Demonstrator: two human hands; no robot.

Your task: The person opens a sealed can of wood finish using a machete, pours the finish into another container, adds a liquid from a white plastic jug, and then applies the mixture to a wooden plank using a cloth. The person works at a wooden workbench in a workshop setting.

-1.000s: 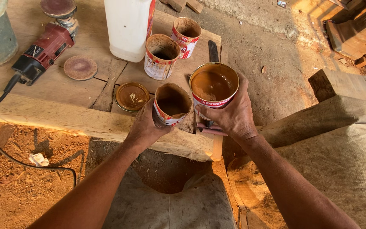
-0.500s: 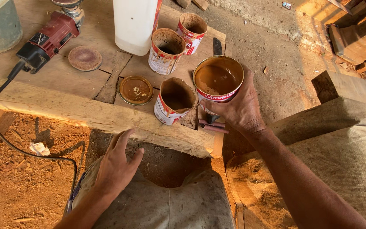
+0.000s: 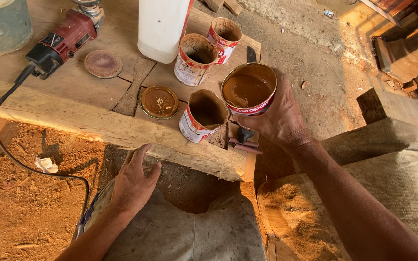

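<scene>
Head view: the right hand [image 3: 279, 118] clasps a red-and-white tin [image 3: 248, 89] from the far side, fingers wrapped round its wall, and holds it lifted clear of the wooden plank bench [image 3: 73, 116]. The tin is open and holds a brown, glossy liquid, about half full by the look of it; nothing is pouring. The left hand [image 3: 134, 186] holds nothing; it lies flat, fingers spread, on the person's knee, well apart from the tin.

Just left of the grip stands a dented tin [image 3: 203, 116], open, its rim bent, stained brown inside; its level cannot be told. Beside that lies a loose round lid [image 3: 159, 102], brown-coated, so the opening is judged done. Beyond the grip stand two more open tins [image 3: 195, 58] [image 3: 224, 34], contents in shadow, and a white plastic jug [image 3: 163, 24]. Further left lie a sanding disc [image 3: 103, 63] and a red corded angle grinder [image 3: 64, 41]. A small dark tool [image 3: 244, 140] lies under the held tin.
</scene>
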